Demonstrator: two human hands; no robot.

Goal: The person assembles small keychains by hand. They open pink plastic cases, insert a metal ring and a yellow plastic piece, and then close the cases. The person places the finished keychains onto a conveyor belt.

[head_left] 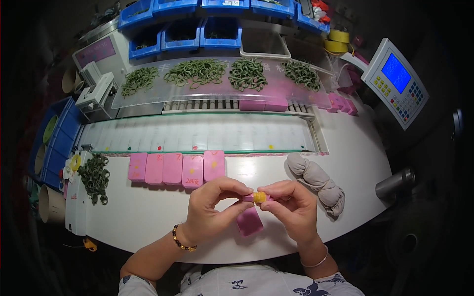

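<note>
Between my two hands is a small pink-and-yellow piece (259,197), its yellow part in the middle; its exact kind is hard to make out. My left hand (211,204) pinches its left end between thumb and fingers. The right end is pinched the same way by my right hand (292,207). Just below the fingertips, a pink block (250,222) lies on the white table (148,224), partly hidden by my left hand. Beyond my left hand stands a row of several pink blocks (173,168) with coloured marks on them.
A beige knotted cloth roll (318,185) lies right of my right hand. Dark green rings (95,178) are heaped at the left; more piles (195,72) sit on a clear shelf (148,101). Blue bins (220,33) stand behind, a keypad display (397,81) at right.
</note>
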